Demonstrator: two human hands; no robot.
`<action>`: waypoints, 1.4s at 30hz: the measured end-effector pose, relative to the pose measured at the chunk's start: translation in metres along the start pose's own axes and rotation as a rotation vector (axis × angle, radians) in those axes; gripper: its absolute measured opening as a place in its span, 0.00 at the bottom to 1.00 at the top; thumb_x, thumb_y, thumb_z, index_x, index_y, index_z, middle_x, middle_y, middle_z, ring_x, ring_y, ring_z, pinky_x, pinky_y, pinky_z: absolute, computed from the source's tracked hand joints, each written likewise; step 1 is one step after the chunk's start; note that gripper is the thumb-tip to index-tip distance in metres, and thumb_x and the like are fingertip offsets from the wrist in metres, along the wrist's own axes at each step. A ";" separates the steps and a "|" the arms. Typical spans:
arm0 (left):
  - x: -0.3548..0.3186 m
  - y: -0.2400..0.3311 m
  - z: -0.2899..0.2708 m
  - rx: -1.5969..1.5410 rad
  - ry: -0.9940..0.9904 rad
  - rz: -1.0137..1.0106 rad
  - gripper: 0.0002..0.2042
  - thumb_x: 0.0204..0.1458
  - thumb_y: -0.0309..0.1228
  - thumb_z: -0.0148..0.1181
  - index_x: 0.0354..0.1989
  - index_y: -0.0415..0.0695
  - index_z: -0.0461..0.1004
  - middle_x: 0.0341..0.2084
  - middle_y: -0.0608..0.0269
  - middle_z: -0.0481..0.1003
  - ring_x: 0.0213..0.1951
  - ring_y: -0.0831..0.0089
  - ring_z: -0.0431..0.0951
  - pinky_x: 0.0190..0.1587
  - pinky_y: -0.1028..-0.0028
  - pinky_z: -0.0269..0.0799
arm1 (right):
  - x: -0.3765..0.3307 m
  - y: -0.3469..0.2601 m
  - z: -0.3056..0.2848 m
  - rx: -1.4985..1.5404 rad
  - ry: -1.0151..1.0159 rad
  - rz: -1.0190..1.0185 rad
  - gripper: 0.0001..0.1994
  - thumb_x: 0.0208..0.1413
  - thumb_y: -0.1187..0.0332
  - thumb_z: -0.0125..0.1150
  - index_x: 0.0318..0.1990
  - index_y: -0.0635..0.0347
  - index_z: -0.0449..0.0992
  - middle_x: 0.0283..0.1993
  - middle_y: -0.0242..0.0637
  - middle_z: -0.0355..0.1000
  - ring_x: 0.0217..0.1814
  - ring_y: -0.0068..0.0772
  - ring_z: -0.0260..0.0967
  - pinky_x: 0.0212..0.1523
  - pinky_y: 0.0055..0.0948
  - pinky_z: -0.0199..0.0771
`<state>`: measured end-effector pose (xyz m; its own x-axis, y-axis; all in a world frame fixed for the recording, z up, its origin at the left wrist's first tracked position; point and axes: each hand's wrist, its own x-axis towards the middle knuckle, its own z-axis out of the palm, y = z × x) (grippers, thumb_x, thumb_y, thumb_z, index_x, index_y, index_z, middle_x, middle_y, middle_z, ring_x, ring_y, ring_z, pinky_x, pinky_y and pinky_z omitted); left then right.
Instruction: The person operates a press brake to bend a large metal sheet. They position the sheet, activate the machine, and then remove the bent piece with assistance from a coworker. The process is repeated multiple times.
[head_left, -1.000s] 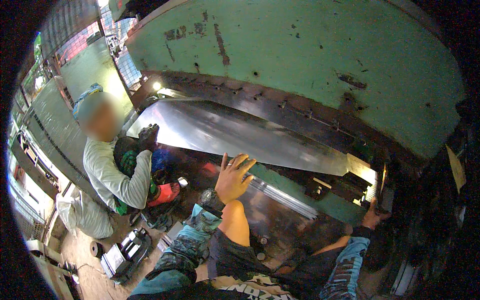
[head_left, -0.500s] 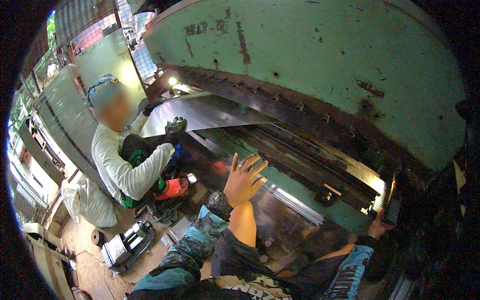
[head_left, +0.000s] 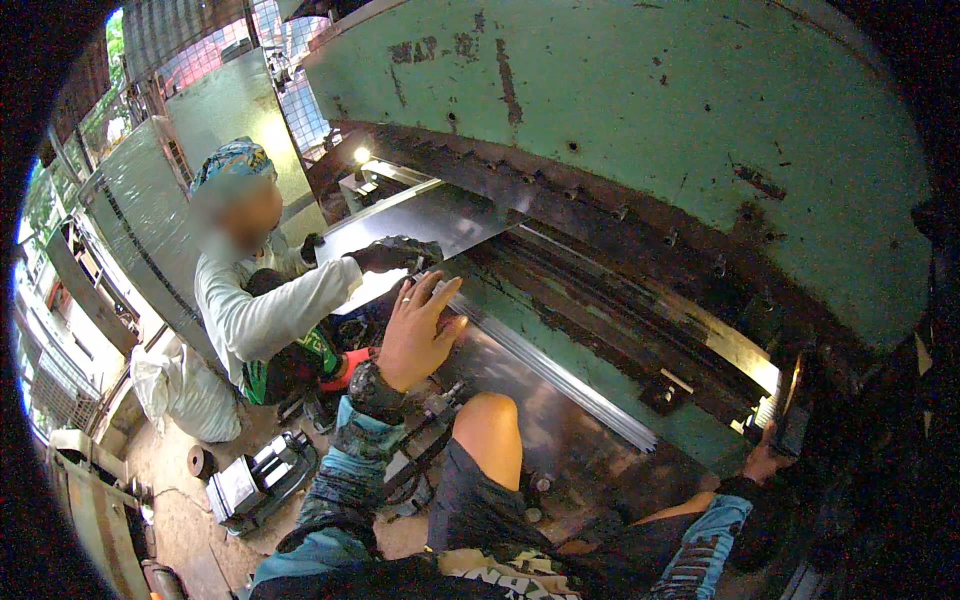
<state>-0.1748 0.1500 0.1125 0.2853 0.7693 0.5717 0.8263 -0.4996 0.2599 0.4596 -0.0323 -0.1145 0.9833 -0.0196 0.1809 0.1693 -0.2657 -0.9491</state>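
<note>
My left hand (head_left: 418,338) is raised with its fingers spread and nothing in it, in front of the co-worker's gloved hand (head_left: 398,254). That dark glove rests at the near edge of a shiny metal sheet (head_left: 455,215), which reaches into the gap of a large green machine (head_left: 620,110). At the machine's right end, my right hand (head_left: 764,462) grips the lower edge of a dark box-like part (head_left: 792,415); some of its fingers are hidden. Long, thin bright metal strips (head_left: 560,375) lie below the gap, to the right of my left hand.
The co-worker (head_left: 270,300) sits low on the left. A white sack (head_left: 185,392), a grey metal vise-like tool (head_left: 262,480) and a dark round roll (head_left: 201,461) are on the floor. Lamps glow at both ends of the machine's gap.
My left hand has moved left and up, toward the co-worker. The co-worker's near glove has shifted right along the sheet, and the head has turned toward the machine. My right hand stays put.
</note>
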 end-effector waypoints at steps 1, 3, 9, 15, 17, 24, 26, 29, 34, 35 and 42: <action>-0.003 -0.007 -0.002 -0.008 -0.085 -0.005 0.30 0.60 0.39 0.64 0.70 0.47 0.67 0.69 0.41 0.66 0.71 0.44 0.64 0.77 0.48 0.51 | -0.006 -0.009 -0.003 0.073 -0.037 0.044 0.66 0.39 0.39 0.86 0.74 0.72 0.47 0.62 0.55 0.72 0.59 0.54 0.72 0.55 0.46 0.75; -0.010 -0.019 -0.004 0.004 -0.151 0.030 0.31 0.60 0.40 0.65 0.71 0.47 0.67 0.70 0.40 0.65 0.71 0.42 0.63 0.75 0.48 0.55 | -0.017 -0.026 -0.008 0.182 -0.054 0.048 0.66 0.39 0.40 0.86 0.73 0.73 0.47 0.63 0.56 0.70 0.60 0.54 0.71 0.56 0.47 0.74; -0.033 -0.054 -0.013 0.217 -0.364 -0.029 0.49 0.52 0.49 0.72 0.78 0.45 0.53 0.75 0.37 0.57 0.77 0.44 0.53 0.79 0.45 0.41 | -0.029 -0.045 -0.018 0.108 -0.086 -0.024 0.65 0.42 0.40 0.84 0.74 0.74 0.47 0.70 0.58 0.64 0.67 0.54 0.66 0.63 0.47 0.71; -0.046 -0.076 0.003 0.275 -0.452 0.028 0.48 0.50 0.42 0.74 0.79 0.50 0.53 0.75 0.48 0.59 0.77 0.50 0.55 0.79 0.43 0.41 | 0.011 0.012 0.001 0.196 -0.105 -0.101 0.63 0.47 0.44 0.83 0.77 0.72 0.44 0.72 0.56 0.64 0.70 0.55 0.64 0.69 0.47 0.68; -0.047 -0.078 0.012 0.263 -0.388 0.092 0.41 0.53 0.33 0.69 0.77 0.56 0.57 0.72 0.52 0.62 0.74 0.54 0.60 0.78 0.43 0.45 | 0.029 0.036 0.014 0.150 -0.035 -0.227 0.62 0.48 0.43 0.81 0.77 0.71 0.44 0.71 0.54 0.66 0.70 0.55 0.65 0.69 0.47 0.68; -0.019 -0.070 0.030 0.242 -0.246 0.266 0.35 0.52 0.21 0.57 0.72 0.56 0.68 0.63 0.50 0.70 0.64 0.49 0.71 0.68 0.52 0.67 | 0.037 0.061 0.013 0.232 -0.058 -0.223 0.58 0.53 0.48 0.79 0.78 0.67 0.42 0.72 0.52 0.65 0.72 0.52 0.63 0.71 0.46 0.66; -0.016 -0.052 0.044 0.222 -0.212 0.329 0.32 0.52 0.21 0.56 0.69 0.55 0.72 0.59 0.50 0.73 0.59 0.46 0.74 0.61 0.55 0.72 | 0.022 0.042 0.003 0.317 -0.042 -0.221 0.53 0.57 0.48 0.75 0.77 0.68 0.47 0.74 0.54 0.63 0.74 0.52 0.61 0.74 0.44 0.62; -0.020 -0.022 0.059 0.252 -0.211 0.335 0.27 0.56 0.26 0.57 0.68 0.54 0.72 0.56 0.51 0.74 0.55 0.46 0.75 0.58 0.54 0.73 | -0.021 -0.005 -0.010 0.125 0.067 -0.204 0.45 0.62 0.47 0.70 0.75 0.68 0.55 0.74 0.56 0.62 0.73 0.52 0.61 0.74 0.45 0.62; -0.027 0.030 0.072 0.175 -0.206 0.365 0.29 0.55 0.27 0.59 0.69 0.51 0.70 0.56 0.48 0.73 0.55 0.44 0.75 0.58 0.52 0.73 | -0.139 -0.086 -0.045 0.634 0.129 0.002 0.36 0.67 0.47 0.64 0.71 0.66 0.64 0.70 0.52 0.67 0.67 0.47 0.68 0.70 0.47 0.68; -0.030 0.043 0.075 0.160 -0.213 0.368 0.30 0.54 0.27 0.60 0.69 0.51 0.70 0.56 0.47 0.72 0.56 0.44 0.75 0.59 0.51 0.73 | -0.169 -0.097 -0.050 0.546 -0.066 -0.014 0.32 0.69 0.49 0.62 0.68 0.66 0.68 0.65 0.49 0.71 0.64 0.44 0.70 0.68 0.45 0.70; -0.038 0.136 0.097 0.175 -0.284 0.376 0.31 0.55 0.29 0.58 0.71 0.51 0.68 0.65 0.45 0.70 0.65 0.41 0.71 0.66 0.52 0.68 | -0.283 -0.161 0.004 0.732 -1.165 0.344 0.20 0.74 0.55 0.56 0.58 0.62 0.78 0.48 0.34 0.78 0.46 0.26 0.75 0.47 0.31 0.77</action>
<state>-0.0260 0.0911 0.0505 0.6799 0.6388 0.3602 0.7030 -0.7076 -0.0720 0.1543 0.0198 -0.0136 0.4122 0.9094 -0.0553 -0.4441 0.1476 -0.8837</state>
